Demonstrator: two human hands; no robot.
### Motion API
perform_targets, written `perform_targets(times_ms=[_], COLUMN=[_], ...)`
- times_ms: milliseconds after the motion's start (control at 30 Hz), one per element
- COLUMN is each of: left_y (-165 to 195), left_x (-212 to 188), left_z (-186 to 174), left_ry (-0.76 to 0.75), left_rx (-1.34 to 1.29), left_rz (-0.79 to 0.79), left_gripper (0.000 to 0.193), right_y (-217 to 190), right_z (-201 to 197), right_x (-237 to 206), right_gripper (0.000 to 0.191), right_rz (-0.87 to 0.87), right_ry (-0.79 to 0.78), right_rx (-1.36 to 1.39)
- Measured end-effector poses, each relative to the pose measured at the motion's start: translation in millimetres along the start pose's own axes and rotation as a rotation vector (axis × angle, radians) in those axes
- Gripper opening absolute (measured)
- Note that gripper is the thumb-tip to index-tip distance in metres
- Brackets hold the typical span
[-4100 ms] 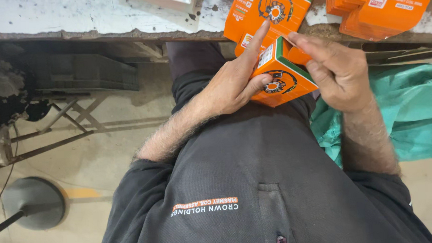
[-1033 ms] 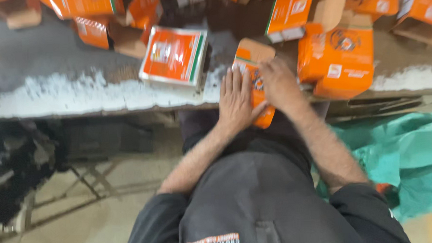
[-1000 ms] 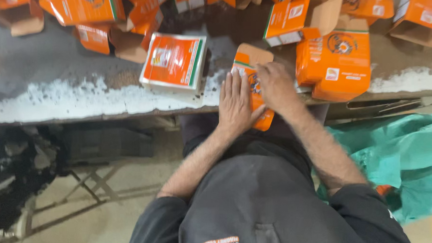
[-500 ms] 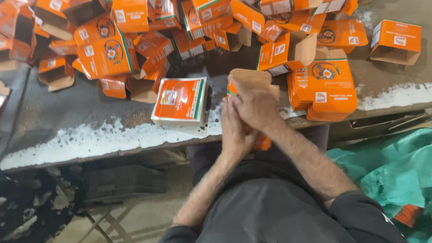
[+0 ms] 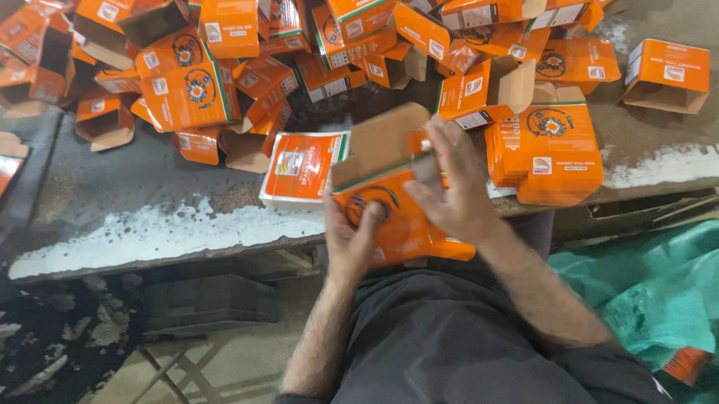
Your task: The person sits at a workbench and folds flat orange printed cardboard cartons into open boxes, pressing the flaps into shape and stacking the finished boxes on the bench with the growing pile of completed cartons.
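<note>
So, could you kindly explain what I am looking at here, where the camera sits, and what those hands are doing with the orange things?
There is no machine here: a person works with two bare hands, and one camera worn on the head looks down past the dark shirt at them. The left hand and the right hand together hold an orange carton with its brown flap open, just at the edge of a worn grey table. Further back on the table lies a heap of orange cartons, many open and tipped over. A flat stack of folded cartons lies to the right, and a white-edged packet lies to the left of the hands. A teal sheet lies below the table at the right.
</note>
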State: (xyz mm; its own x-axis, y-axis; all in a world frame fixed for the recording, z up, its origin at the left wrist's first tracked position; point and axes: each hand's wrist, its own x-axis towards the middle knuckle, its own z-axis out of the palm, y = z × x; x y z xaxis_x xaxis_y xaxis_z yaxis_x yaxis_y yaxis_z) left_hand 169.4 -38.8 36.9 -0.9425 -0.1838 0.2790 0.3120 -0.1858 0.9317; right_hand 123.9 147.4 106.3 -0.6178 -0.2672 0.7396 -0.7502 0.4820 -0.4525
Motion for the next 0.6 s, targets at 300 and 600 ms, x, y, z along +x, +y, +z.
perform_targets(times_ms=[300,600], left_y=[11.5,-7.7], left_x=[-32.7,-18.2], left_z=[25.3,2.9], left_ry=[-0.337,-0.385], left_rx=[0.194,0.132], left_rz=[0.169,-0.067], left_gripper=[0.086,0.046], right_y=[47.4,50.0], right_z=[-11.1,-8.1], right_x=[-82.5,-84.5], right_gripper=[0.059,0.055], right_rz=[0.277,0.135], right_ry=[-0.046,-0.174], right_rx=[0.687,0.495])
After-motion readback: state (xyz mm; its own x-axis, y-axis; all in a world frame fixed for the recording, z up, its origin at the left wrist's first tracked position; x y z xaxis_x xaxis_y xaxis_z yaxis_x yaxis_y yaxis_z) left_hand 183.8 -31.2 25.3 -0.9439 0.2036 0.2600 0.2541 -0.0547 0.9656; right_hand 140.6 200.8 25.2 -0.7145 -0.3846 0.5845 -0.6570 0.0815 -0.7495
